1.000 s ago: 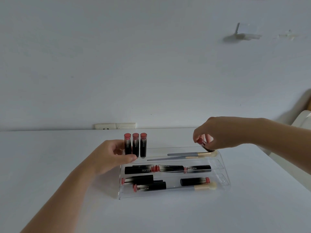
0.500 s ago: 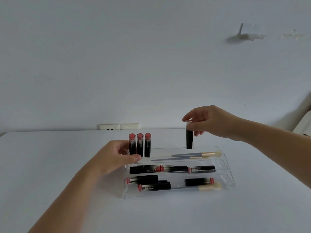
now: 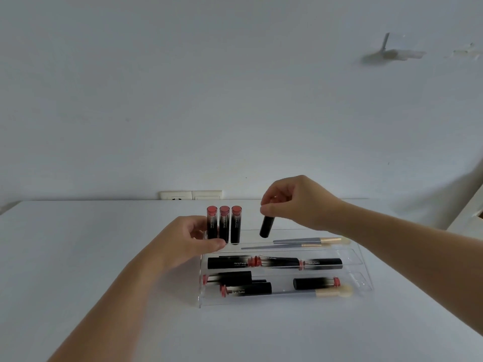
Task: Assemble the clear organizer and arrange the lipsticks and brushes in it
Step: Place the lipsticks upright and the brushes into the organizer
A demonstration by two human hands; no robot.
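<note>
A clear tiered organizer [image 3: 364,273] sits on the white table [image 3: 78,257]. Three black lipsticks with red caps [image 3: 224,226] stand upright in its back left corner. My left hand [image 3: 188,241] grips the organizer's left back edge beside them. My right hand [image 3: 295,199] pinches the top of another black lipstick [image 3: 266,226], which hangs slightly tilted above the back row, right of the standing three. Two thin brushes [image 3: 308,241] lie in the back tier. Several lipsticks [image 3: 274,263] lie in the middle and front tiers, with a cream-tipped brush [image 3: 321,292] along the front.
A white wall socket [image 3: 190,195] sits at the table's back edge. A white piece of furniture [image 3: 467,210] stands off the table's right side. A small bracket [image 3: 389,52] sticks out of the wall high on the right.
My right hand lifted a lipstick out of the back tier, raised it upright, then carried it left toward the three standing ones. My left hand stayed on the organizer.
</note>
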